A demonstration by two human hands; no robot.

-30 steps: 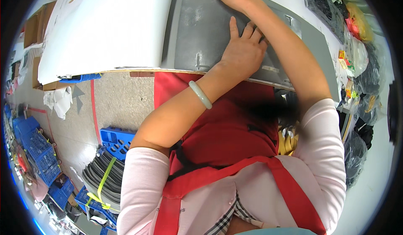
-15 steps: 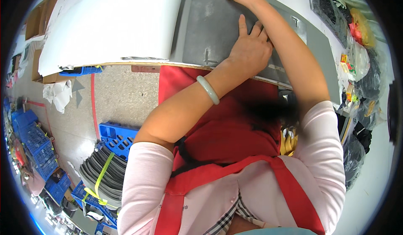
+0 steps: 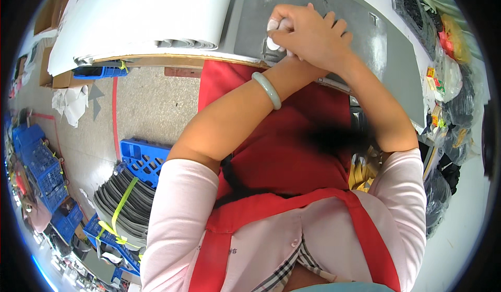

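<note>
My right hand (image 3: 300,31) crosses over my left and is closed on a small white wad (image 3: 272,27), pressed at the grey sheet near its front left corner. I cannot tell whether the wad is cloth or paper. My left hand (image 3: 339,27) lies flat on the grey sheet (image 3: 404,67), mostly hidden beneath the right; its spread fingertips show past the right wrist. White corner marks and pale smears are on the sheet. A pale bracelet (image 3: 267,90) circles my left wrist.
Large white sheets (image 3: 146,15) with a curled front edge cover the table's left. Plastic bags (image 3: 459,99) and small boxes lie at the right. Down left are a blue crate (image 3: 143,159), a strapped stack of dark sheets (image 3: 125,203) and more blue baskets (image 3: 44,172).
My right hand has come nearer with the white wad, from the far part of the grey sheet to its front left corner, now crossing over my left hand. The white sheets' front edge has curled up.
</note>
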